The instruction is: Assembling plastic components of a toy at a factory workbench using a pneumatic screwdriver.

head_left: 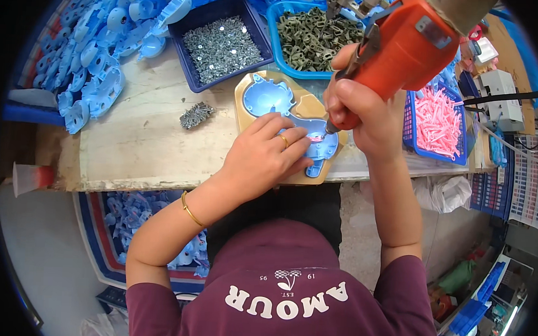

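On the worktable a blue plastic toy shell half point(267, 96) lies in a tan, board-like holder point(245, 118), its hollow side up. My left hand point(263, 153) rests over the shell's middle with bent fingers, gripping it against the holder; the fingertips are partly hidden. An orange-red electric screwdriver point(409, 51) is in my right hand point(364, 109), fingers wrapped round its body. Its tip points down and left, at the shell's right side beside a small pink piece point(315, 136). Whether the tip touches a screw is too small to tell.
Behind the holder stand a dark blue tray of screws point(220, 49) and a light blue tray of olive-green parts point(316, 38). A small screw pile point(196, 115) lies to the left. Blue shells point(98, 82) heap up far left; a basket holds pink pieces point(436, 124) at right.
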A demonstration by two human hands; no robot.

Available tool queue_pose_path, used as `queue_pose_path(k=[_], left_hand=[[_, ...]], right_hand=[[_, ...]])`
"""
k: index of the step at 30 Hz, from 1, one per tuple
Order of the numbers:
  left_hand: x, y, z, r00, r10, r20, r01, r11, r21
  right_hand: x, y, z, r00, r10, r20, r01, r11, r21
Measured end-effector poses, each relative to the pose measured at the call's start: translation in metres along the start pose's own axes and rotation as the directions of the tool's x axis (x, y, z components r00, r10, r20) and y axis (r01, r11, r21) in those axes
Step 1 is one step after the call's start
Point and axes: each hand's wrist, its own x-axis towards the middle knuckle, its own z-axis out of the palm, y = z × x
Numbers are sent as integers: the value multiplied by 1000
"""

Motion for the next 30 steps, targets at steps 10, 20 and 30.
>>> queue_pose_path(k=[10, 20, 30], left_hand=[[0, 2, 0, 992, -64, 108, 65, 998, -10], [5, -2, 0, 998, -34, 46, 36, 998, -45], [23, -3, 17, 990, -138, 24, 139, 951, -277]], right_hand=[[-5, 19, 0, 989, -36, -142, 22, 995, -96], [-1, -3, 5, 990, -78, -118, 66, 992, -109], [-10, -13, 7, 993, -121, -14, 121, 993, 2]])
